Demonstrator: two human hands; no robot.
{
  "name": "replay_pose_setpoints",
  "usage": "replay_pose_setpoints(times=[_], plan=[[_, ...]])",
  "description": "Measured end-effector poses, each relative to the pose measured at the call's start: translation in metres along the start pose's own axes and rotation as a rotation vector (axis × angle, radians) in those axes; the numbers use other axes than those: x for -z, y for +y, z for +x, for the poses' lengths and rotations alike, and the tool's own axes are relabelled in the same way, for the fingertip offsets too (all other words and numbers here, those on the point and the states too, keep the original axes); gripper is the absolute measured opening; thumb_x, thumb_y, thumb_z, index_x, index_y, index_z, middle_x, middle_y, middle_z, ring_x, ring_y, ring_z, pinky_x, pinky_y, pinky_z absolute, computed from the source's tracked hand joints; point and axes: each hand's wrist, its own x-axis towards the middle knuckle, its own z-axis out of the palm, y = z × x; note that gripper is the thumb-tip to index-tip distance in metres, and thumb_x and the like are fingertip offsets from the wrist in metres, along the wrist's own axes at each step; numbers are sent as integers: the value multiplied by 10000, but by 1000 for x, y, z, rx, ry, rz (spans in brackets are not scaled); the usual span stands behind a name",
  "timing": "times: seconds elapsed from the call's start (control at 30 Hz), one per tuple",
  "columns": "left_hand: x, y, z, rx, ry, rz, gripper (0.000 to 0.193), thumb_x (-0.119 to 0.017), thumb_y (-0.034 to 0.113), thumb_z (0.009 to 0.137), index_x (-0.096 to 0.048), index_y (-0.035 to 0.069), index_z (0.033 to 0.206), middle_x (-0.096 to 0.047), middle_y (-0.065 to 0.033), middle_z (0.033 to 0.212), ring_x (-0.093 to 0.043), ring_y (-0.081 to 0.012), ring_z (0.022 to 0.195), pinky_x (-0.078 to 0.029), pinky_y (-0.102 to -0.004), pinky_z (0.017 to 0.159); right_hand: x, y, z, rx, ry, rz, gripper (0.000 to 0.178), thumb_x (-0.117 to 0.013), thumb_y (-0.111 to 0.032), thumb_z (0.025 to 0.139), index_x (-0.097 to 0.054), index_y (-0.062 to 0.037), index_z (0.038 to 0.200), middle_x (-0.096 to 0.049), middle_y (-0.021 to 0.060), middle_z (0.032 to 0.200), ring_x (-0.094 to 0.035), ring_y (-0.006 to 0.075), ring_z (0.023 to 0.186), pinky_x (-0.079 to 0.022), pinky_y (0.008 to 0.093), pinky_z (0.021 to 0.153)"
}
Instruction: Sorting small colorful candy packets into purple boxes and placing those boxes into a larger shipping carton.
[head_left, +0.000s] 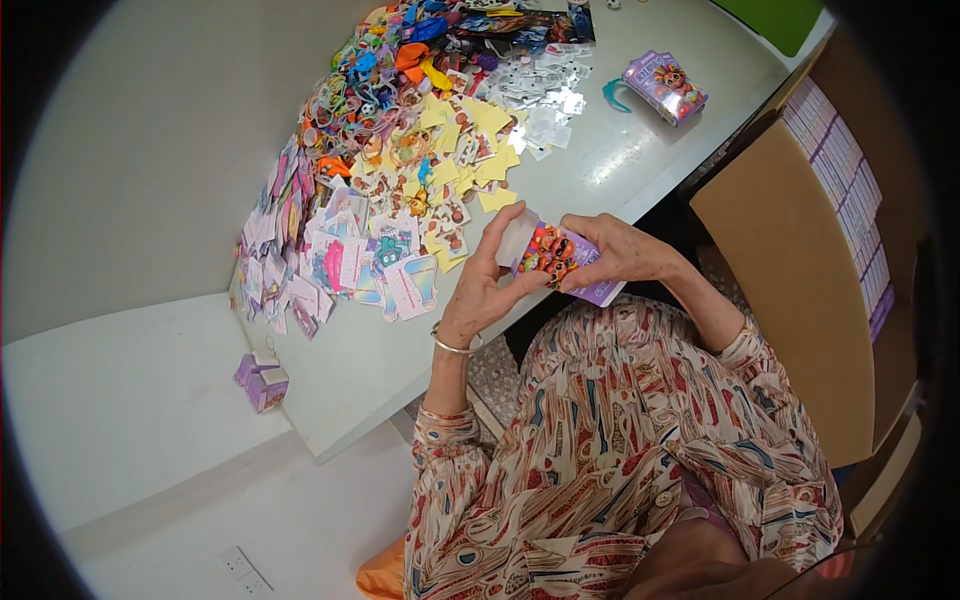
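Both hands hold a small purple cardboard box [590, 262] just over the table's near edge. Colourful cartoon characters are printed on its face, and a whitish flap or end sticks out at its left. My left hand [482, 290] has its thumb on the box's lower edge and its fingers up by the whitish end. My right hand [622, 252] grips the box's other side, thumb on the front. Whatever is inside the box is hidden. Beyond the hands lie yellow cards [485, 118] and a heap of small plastic toys [365, 95].
Printed cards [400, 285] are spread at the table's left. Clear little packets [535, 90] lie at the back. Another purple pack [668, 88] stands at the far right beside a teal strip [614, 97]. Small purple boxes [262, 384] sit lower left. A big carton [800, 250] holds stacked boxes.
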Motion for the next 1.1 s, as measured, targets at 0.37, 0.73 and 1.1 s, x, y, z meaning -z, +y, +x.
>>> replay_pose_setpoints(times=[0.37, 0.73, 1.1], plan=[[0, 7, 0, 33, -55, 33, 745, -731, -29, 781, -331, 63, 1403, -414, -67, 1264, -544, -194, 1108, -539, -300, 870, 0, 2, -6, 95, 13, -194, 471, -787, -313, 742, -506, -14, 973, -636, 153, 741, -597, 245, 653, -451, 338, 615], [-3, 1, 0, 45, -84, 73, 616, -673, -26, 832, -406, 30, 1385, -478, -99, 1337, -539, -158, 1125, -503, -283, 890, 1, 9, -4, 98, -8, -53, 472, -788, -312, 740, -514, -10, 981, -638, 142, 777, -597, 223, 685, -460, 327, 645], [-34, 19, 2, -186, 253, 396, 473, -606, 58, 879, -478, -22, 1327, -565, -235, 1244, -565, -368, 1136, -430, -356, 980, -5, 15, -2, -57, 46, 408, 491, -791, -193, 761, -562, -7, 1154, -644, -1, 941, -568, 61, 820, -483, 236, 750]])
